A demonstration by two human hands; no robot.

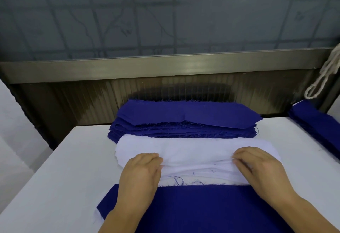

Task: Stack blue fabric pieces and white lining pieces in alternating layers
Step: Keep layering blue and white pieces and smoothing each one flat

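White lining pile (195, 151): soft, rounded ends, mid-table, between the two blue stacks.
Far blue fabric stack (185, 120): frayed edges, pointed ends.
Near blue fabric piece (200, 208): flat under your wrists, loose threads at its far edge.
Your left hand (139, 175): fingers curled, pinching the top lining's near edge.
Your right hand (261, 170): likewise pinching it, cloth puckered between.

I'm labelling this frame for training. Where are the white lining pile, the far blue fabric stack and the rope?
white lining pile (193, 150): head view, bare top between the hands.
far blue fabric stack (185, 113): head view, top piece's middle.
rope (323, 74): head view, hanging loops.
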